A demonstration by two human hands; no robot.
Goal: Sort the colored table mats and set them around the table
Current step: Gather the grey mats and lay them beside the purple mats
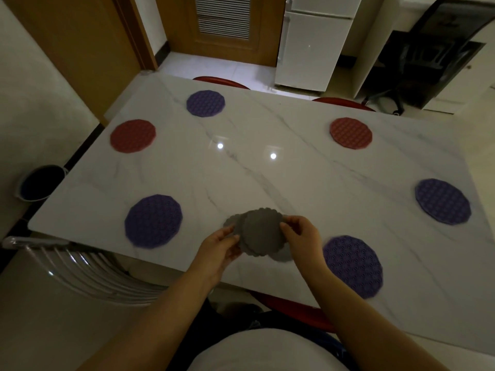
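Observation:
Over the near edge of the white marble table (267, 183) both hands hold a small fanned stack of grey scalloped mats (261, 234). My left hand (219, 247) grips the stack's left side and my right hand (301, 234) pinches its right edge. Round mats lie flat around the table: purple mats at near left (153, 220), near right (353, 265), right (442, 200) and far left (205, 103); red mats at left (133, 135) and far right (351, 133).
A metal-backed chair (80, 266) stands at the near left corner. Red chair seats show at the far edge (222, 82) and below the near edge (294, 309). A dark bucket (41, 183) sits on the floor at left; a white fridge (313, 46) stands behind.

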